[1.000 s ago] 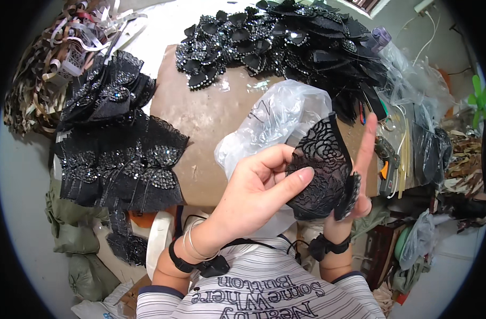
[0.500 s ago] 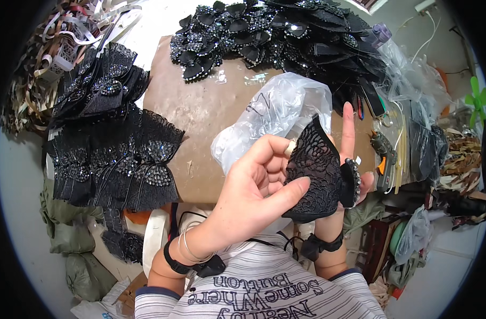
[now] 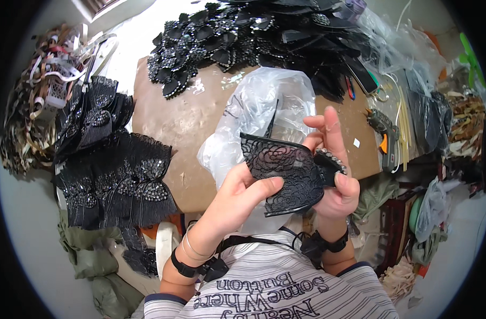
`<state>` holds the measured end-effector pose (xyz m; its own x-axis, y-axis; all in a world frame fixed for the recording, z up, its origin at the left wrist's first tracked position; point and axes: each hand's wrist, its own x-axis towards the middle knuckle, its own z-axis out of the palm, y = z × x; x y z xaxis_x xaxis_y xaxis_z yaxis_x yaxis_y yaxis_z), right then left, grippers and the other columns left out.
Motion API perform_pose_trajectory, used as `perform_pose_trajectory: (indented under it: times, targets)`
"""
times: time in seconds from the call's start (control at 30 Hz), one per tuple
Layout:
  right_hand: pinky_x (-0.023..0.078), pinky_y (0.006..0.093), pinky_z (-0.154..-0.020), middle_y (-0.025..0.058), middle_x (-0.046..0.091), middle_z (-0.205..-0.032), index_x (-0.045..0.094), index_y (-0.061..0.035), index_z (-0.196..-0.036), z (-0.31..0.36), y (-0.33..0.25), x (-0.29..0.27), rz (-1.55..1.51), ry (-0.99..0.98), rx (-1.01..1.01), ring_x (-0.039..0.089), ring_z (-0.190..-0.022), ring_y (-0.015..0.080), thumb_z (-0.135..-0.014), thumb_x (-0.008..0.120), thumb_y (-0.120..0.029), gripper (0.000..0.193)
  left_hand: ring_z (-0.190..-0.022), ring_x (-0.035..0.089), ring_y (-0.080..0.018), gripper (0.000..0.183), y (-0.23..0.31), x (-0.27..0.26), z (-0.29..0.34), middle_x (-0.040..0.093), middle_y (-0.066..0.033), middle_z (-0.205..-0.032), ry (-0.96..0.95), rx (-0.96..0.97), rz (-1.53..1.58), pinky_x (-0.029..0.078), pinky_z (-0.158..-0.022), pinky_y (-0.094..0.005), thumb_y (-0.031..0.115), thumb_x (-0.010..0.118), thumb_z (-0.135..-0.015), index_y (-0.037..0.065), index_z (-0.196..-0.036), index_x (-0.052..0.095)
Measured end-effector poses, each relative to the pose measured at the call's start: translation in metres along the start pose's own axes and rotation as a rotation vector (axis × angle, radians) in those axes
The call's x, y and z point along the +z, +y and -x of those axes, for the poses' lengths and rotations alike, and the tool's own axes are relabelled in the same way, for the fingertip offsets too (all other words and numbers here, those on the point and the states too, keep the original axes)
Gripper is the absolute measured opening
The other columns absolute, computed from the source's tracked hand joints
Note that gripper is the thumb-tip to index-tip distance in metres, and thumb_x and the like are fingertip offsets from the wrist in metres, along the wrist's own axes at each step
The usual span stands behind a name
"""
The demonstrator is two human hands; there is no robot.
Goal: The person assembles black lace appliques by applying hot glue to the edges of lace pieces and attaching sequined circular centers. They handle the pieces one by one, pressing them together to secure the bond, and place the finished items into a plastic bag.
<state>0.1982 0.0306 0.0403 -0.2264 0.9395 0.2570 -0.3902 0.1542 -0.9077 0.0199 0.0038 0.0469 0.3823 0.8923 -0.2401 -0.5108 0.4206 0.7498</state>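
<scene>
lace (image 3: pixel 296 173) turned, edges (image 3: pixel 275 140) clear of glue gun (image 3: pixel 390 135)

Black floral lace panel (image 3: pixel 288 164), dark-striped white shirt (image 3: pixel 269 270), black glue gun (image 3: pixel 382 124) with orange trigger (image 3: pixel 383 143), brown work surface (image 3: pixel 185 133).

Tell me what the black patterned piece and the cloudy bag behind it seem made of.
Black patterned piece: probably matte lace fabric, judging by its see-through floral openwork. Cloudy bag: likely thin plastic film, glossy, with bright highlights along crumpled folds.
</scene>
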Motion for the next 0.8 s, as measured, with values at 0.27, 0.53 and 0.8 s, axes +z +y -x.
perform_pose_trajectory:
  times: [0.27,0.53,0.8]
  targets:
    - [0.027,0.0406,-0.109,0.0193,0.042,-0.144,0.044,0.0042,-0.142,0.003,-0.013,-0.017,0.965,-0.024,-0.416,0.037,-0.127,0.0298,-0.085,0.039,-0.032,0.067,-0.096,0.060,-0.0114,0.030,-0.003,0.025,-0.011,0.066,-0.0039,-0.107,-0.038,-0.018,-0.115,0.050,-0.083,-0.0289,0.014,0.065,-0.093,0.000,-0.118,0.060]
    - [0.035,0.0364,-0.104,0.0203,0.047,-0.132,0.046,0.0071,-0.139,0.026,-0.006,-0.035,0.540,0.206,-0.368,0.045,-0.120,0.0246,-0.093,0.034,-0.031,0.060,-0.091,0.059,-0.0104,0.024,-0.021,0.035,-0.024,0.067,-0.0026,-0.101,-0.149,-0.029,-0.332,0.050,-0.081,-0.0277,0.010,0.067,-0.091,0.000,-0.112,0.062]
    - [0.045,0.0280,-0.079,0.0129,0.060,-0.102,0.063,0.0070,-0.112,0.037,-0.030,-0.055,0.559,0.222,-0.234,0.057,-0.091,0.0166,-0.085,0.061,-0.002,0.028,-0.095,0.059,-0.0121,0.032,-0.033,0.040,-0.038,0.062,-0.0048,-0.104,-0.126,0.188,-0.477,0.048,-0.086,-0.0268,0.005,0.066,-0.086,0.000,-0.117,0.057]
